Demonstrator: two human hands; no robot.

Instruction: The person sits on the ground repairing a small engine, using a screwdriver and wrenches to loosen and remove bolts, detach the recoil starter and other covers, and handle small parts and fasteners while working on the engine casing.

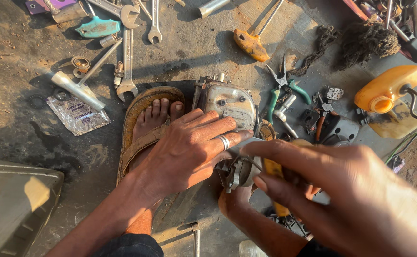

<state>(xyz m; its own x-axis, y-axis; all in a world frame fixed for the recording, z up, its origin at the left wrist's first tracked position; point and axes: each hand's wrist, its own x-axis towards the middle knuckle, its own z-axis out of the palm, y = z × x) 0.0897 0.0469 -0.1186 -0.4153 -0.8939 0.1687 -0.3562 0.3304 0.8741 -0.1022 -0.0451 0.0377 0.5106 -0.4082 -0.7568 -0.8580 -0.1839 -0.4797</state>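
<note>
Here, the left hand (189, 147) lay flat on the engine (230, 102); the right hand (341, 190) gripped a yellow-handled tool (272, 171) at its near edge, pliers (284, 88) crowding right.

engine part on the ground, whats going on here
A person sits on the ground over a small metal engine part. The left hand presses down on it, and the right hand holds a yellow-handled tool against its near side. A sandalled foot rests beside it. Spanners, green pliers and a yellow tank lie around.
</note>
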